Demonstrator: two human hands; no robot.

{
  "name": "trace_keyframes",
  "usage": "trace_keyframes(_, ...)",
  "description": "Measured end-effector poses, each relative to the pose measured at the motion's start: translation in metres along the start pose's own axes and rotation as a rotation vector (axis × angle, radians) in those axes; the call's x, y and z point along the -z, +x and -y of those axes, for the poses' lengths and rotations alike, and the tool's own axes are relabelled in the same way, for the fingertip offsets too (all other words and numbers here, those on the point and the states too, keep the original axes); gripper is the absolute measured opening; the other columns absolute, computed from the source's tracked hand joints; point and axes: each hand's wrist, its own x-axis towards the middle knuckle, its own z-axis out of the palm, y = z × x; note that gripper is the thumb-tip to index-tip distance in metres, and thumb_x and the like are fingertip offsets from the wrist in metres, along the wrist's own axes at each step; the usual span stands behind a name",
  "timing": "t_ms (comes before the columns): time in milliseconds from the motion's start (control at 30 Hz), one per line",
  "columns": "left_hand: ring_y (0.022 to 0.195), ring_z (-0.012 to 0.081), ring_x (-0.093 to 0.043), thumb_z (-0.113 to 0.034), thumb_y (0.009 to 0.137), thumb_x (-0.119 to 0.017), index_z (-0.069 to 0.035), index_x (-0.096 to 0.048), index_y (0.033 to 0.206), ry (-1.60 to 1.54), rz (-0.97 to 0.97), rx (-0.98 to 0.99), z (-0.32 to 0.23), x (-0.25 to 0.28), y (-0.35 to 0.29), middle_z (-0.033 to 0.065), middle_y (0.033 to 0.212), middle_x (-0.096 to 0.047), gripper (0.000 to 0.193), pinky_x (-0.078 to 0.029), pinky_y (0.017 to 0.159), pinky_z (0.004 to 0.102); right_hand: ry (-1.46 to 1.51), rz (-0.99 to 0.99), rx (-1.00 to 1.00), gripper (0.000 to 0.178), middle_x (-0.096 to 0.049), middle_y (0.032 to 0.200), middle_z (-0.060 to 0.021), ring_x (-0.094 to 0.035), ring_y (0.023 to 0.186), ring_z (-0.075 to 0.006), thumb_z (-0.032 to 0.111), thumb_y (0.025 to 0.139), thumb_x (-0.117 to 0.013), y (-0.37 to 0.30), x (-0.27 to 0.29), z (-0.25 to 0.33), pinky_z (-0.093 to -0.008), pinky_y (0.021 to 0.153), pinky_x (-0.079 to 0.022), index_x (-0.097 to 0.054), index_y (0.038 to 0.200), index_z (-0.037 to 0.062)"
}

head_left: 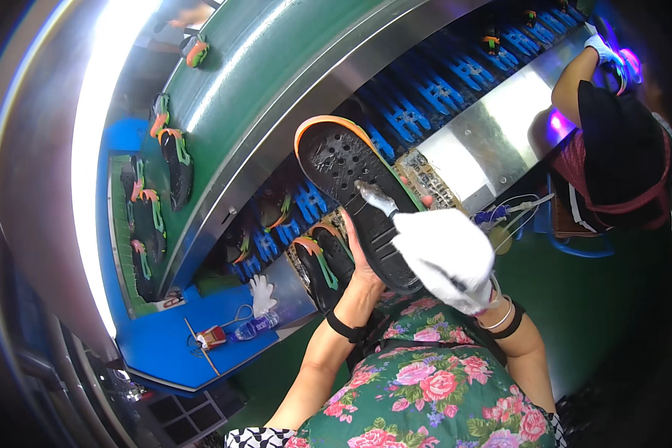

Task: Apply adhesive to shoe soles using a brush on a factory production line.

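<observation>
My bare left hand holds up a black shoe sole with an orange and green rim, its hole-dotted face toward me. The thumb lies along the near-left edge; fingertips show past the opposite edge. My right hand, in a white glove, is closed on a brush, whose wet-looking pale tip touches the middle of the sole. A shiny wet film covers the sole's toe end. The glove hides most of the brush handle. Below the sole, a pair of black shoes with orange and green straps stands on the bench edge.
Blue racks run along a line ahead, some carrying shoes. Beyond a metal rail, a green conveyor bears black shoes. At left, a blue table holds a white glove and a plastic bottle. A co-worker sits far right.
</observation>
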Motion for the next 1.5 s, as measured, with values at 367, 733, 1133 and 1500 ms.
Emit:
trace_keyframes(367,0.121,0.0435,-0.061,-0.085,0.087,-0.048,-0.015,-0.040,0.154,0.002,0.014,-0.044,0.000,-0.001,0.012,0.0210,0.142,-0.057,0.097,-0.053,0.096,0.0658,-0.008,0.159,-0.004,0.031,-0.075,0.115,-0.0149,-0.072,0.106,-0.0297,0.002,0.084,-0.076,-0.023,0.005,0.004,-0.0411,0.092,-0.057,-0.075,0.114,0.0010)
trace_keyframes(733,0.107,0.0536,-0.065,-0.080,0.088,-0.052,-0.017,-0.044,0.151,-0.009,0.129,-0.050,-0.009,-0.004,0.029,0.0306,0.132,-0.059,0.089,-0.059,0.085,0.0629,-0.025,0.092,0.166,0.029,-0.077,0.107,-0.0129,-0.074,0.094,-0.0296,-0.002,0.075,-0.080,-0.017,-0.004,-0.002,-0.0373,0.079,-0.059,-0.077,0.104,0.0035)
trace_keyframes(1133,0.114,0.0427,-0.063,-0.080,0.090,-0.049,-0.015,-0.045,0.150,0.044,0.267,-0.092,-0.012,-0.002,0.027,0.0277,0.133,-0.058,0.088,-0.057,0.091,0.0572,0.137,0.124,0.079,0.023,-0.077,0.097,-0.0101,-0.074,0.086,-0.0270,0.002,0.077,-0.082,-0.035,-0.001,0.004,-0.0352,0.077,-0.059,-0.079,0.099,0.0066)
trace_keyframes(1500,0.126,0.0407,-0.057,-0.082,0.087,-0.054,-0.008,-0.034,0.156,0.074,0.252,-0.083,-0.025,0.016,0.022,0.0236,0.144,-0.051,0.103,-0.053,0.100,0.0617,0.375,0.243,-0.096,0.016,-0.077,0.097,-0.0101,-0.073,0.086,-0.0274,0.005,0.080,-0.081,-0.034,0.008,-0.010,-0.0359,0.076,-0.058,-0.078,0.095,0.0071)
